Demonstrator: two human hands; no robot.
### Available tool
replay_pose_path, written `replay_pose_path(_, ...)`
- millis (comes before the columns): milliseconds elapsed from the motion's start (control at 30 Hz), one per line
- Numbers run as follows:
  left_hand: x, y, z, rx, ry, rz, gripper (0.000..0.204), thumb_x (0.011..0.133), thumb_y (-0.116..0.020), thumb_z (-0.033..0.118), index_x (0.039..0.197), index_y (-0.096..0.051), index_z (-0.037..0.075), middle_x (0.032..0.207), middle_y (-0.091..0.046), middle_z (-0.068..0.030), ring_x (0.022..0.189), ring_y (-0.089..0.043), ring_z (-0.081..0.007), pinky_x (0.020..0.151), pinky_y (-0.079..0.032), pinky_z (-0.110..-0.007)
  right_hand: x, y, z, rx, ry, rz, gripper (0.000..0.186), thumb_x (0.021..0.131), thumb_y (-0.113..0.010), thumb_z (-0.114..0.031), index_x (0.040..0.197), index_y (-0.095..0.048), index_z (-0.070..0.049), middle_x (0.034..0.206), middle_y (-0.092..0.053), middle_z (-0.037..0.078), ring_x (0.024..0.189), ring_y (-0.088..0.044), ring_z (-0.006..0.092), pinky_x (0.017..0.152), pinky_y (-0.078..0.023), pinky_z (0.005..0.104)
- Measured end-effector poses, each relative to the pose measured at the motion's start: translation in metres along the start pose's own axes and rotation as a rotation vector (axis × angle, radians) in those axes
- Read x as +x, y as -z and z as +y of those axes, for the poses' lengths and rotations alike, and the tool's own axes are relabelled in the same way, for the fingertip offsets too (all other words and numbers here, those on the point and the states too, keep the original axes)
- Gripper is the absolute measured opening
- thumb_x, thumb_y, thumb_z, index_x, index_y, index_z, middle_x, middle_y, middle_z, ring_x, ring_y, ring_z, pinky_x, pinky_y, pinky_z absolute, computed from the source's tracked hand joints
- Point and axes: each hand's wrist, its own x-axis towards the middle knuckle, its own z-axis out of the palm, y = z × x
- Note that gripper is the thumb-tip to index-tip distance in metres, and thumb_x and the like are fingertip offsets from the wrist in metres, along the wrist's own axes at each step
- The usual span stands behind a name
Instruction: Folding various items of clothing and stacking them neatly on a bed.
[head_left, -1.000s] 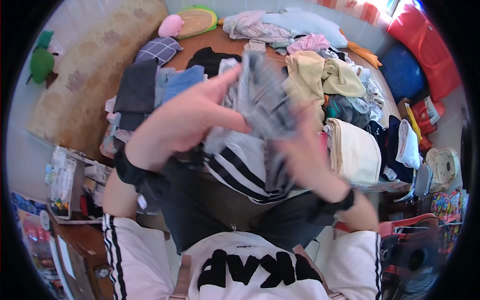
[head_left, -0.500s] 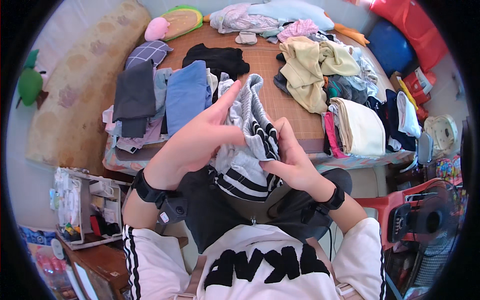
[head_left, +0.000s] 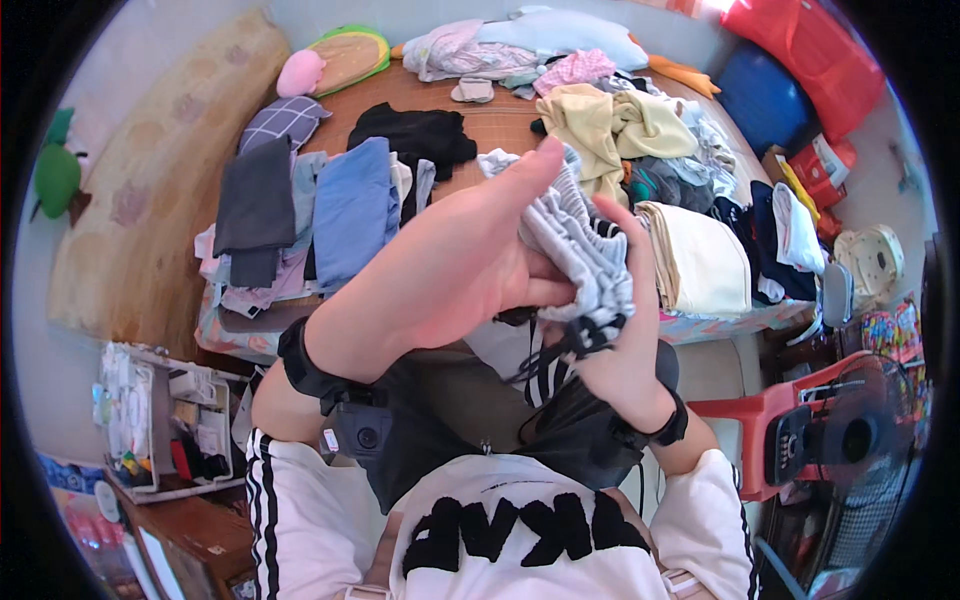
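Work appeared part done. A folded blue garment (head_left: 355, 205) and a folded dark grey one (head_left: 255, 200) lay at the left of the bed's (head_left: 505, 125) near edge, folded cream cloth (head_left: 695, 255) at its right. A crumpled yellow garment (head_left: 575, 125), farther back, appeared outstanding. The striped grey garment (head_left: 590, 265) was held up, unfolded, before the near edge's middle — left hand (head_left: 470, 255) fingers half curled on it, right hand (head_left: 625, 360) fingers closed around its side. Left fingertips were partly hidden.

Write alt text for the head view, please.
A person's left hand and right hand hold a grey garment with black stripes. Beyond them, folded clothes and rumpled yellow clothing lie on a bed.
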Motion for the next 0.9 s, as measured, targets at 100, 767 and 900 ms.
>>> replay_pose_path(100,0.002,0.025,0.015,0.226,-0.025,-0.034,0.063,0.094,-0.047,0.033,0.141,-0.02,0.001,0.126,-0.045,-0.0169,0.108,-0.055,-0.0295,0.084,-0.048,-0.038,0.007,0.018,-0.004,0.047,-0.046,0.035,0.059,0.067,-0.062,0.013,0.122,-0.046,-0.002,0.11,-0.057,0.006,0.104,-0.054,0.013,0.09,-0.04,0.0247)
replay_pose_path(767,0.028,0.054,0.039,0.403,-0.244,0.075,0.033,0.079,-0.069,0.009,0.11,-0.058,0.002,0.102,-0.064,-0.0054,0.091,-0.062,-0.0126,0.083,-0.048,-0.027,0.094,0.095,-0.007,0.593,-0.485,-0.128,0.022,0.08,-0.055,-0.004,0.1,-0.059,0.004,0.092,-0.066,0.011,0.08,-0.066,0.0183,0.075,-0.053,0.0298)
replay_pose_path(900,0.049,0.028,0.099,0.664,-0.431,0.098,0.037,0.077,-0.071,0.006,0.111,-0.058,0.002,0.101,-0.064,-0.0033,0.092,-0.06,-0.0116,0.082,-0.048,-0.027,0.152,0.113,-0.056,0.261,-0.128,-0.136,0.022,0.079,-0.059,-0.006,0.099,-0.06,0.002,0.088,-0.065,0.007,0.075,-0.065,0.016,0.07,-0.053,0.0286)
